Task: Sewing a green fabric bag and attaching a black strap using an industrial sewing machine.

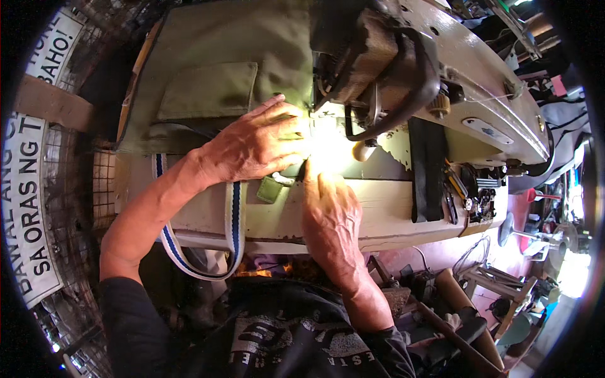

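A large olive-green fabric piece (211, 69) with a flap pocket (205, 91) lies on the sewing machine table (252, 223). My left hand (261, 138) rests on its lower right part, fingers stretched toward the needle area and partly apart. Close by, my right hand (331, 205) is closed at the fabric's edge; glare hides its fingertips and what they hold. Below my left hand sits a small green fabric tab (270, 190) beside a pale metal-looking piece. A white strap with blue stripes (236, 220) loops over the table's front edge. The sewing machine (403, 69) stands over the right side.
A bright lamp (364, 150) glares at the needle area. Black webbing (427, 189) hangs over the table at right, near scissors (450, 205) and small tools. A wire mesh wall (104, 183) with signs is at left. Cluttered wooden pieces (469, 315) lie lower right.
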The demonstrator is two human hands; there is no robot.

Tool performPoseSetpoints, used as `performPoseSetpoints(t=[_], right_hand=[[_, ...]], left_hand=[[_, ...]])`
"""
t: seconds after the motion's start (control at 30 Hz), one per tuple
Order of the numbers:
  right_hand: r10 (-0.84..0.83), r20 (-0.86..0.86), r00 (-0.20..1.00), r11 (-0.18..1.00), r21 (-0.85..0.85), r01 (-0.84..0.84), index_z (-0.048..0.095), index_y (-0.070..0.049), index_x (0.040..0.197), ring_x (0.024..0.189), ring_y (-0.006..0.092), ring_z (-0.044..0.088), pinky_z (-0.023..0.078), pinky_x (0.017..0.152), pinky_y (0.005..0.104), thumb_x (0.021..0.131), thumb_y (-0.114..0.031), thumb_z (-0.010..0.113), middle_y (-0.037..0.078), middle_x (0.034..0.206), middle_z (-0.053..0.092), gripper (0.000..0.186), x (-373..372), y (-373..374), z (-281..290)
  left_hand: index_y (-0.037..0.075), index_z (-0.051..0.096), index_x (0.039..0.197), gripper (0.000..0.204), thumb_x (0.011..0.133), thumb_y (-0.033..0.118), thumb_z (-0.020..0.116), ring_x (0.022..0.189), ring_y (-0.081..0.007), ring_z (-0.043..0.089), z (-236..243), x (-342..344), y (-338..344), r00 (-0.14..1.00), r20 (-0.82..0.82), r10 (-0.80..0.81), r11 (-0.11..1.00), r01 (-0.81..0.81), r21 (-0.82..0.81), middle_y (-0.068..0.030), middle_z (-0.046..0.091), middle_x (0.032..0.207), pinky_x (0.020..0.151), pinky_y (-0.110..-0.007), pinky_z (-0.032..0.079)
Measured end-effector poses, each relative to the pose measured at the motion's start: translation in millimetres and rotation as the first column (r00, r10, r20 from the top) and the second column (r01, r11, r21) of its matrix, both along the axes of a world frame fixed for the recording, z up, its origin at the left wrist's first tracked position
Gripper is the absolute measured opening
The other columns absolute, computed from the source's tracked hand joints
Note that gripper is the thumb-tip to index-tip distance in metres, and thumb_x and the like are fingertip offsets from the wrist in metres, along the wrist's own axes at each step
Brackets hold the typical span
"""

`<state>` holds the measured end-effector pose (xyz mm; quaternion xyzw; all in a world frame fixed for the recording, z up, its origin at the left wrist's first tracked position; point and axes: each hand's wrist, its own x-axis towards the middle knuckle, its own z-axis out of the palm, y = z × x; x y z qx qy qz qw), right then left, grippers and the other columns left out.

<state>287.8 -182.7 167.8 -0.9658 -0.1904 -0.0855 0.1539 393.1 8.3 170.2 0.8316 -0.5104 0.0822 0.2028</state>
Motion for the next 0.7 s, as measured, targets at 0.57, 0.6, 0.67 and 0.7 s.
performPoseSetpoints(t=[0.57, 0.6, 0.67, 0.7], right_hand=[[-0.357, 0.154, 0.921, 0.914, 0.260, 0.311, 0.068, -0.006, 0.115, 0.094, 0.0314, 0.060, 0.051, 0.079, 0.0425, 0.089, -0.002, 0.063, 0.014, 0.098, 0.066, 0.027, -36.5, -145.8, 31.8], [-0.420, 0.226, 0.879, 0.907, 0.150, 0.394, 0.069, -0.004, 0.112, 0.102, 0.0313, 0.061, 0.051, 0.086, 0.0416, 0.089, -0.001, 0.064, 0.015, 0.104, 0.067, 0.024, -37.2, -173.5, 32.7], [-0.481, 0.087, 0.873, 0.875, 0.121, 0.470, 0.068, -0.002, 0.114, 0.106, 0.0320, 0.062, 0.050, 0.091, 0.0417, 0.090, -0.005, 0.066, 0.015, 0.110, 0.066, 0.024, -36.3, -214.2, 26.0], [-0.457, 0.078, 0.886, 0.889, 0.084, 0.451, 0.067, -0.002, 0.114, 0.106, 0.0329, 0.061, 0.050, 0.091, 0.0421, 0.090, -0.006, 0.067, 0.015, 0.112, 0.065, 0.024, -34.3, -224.9, 17.3]], left_hand=[[0.010, 0.072, 0.111, 0.028, 0.084, 0.014, 0.065, 0.117, -0.0279, 0.055, 23.2, 3.9, -4.1, 0.998, -0.048, 0.030, 0.987, -0.022, 0.157, -0.0059, 0.063, 0.116, 0.107, -0.042, 0.044], [0.010, 0.072, 0.110, 0.027, 0.084, 0.014, 0.065, 0.116, -0.0268, 0.055, 24.9, 4.0, -4.5, 0.993, -0.107, 0.052, 0.987, -0.035, 0.158, -0.0055, 0.062, 0.117, 0.107, -0.041, 0.044], [0.012, 0.070, 0.108, 0.024, 0.086, 0.015, 0.064, 0.115, -0.0244, 0.054, 29.3, 4.3, -7.5, 0.999, 0.014, -0.044, 0.962, 0.038, 0.269, -0.0058, 0.060, 0.115, 0.106, -0.041, 0.043], [0.012, 0.067, 0.106, 0.020, 0.086, 0.016, 0.064, 0.112, -0.0233, 0.054, 31.3, 2.4, -10.5, 0.993, 0.084, -0.078, 0.960, 0.052, 0.274, -0.0058, 0.059, 0.110, 0.104, -0.040, 0.043]])
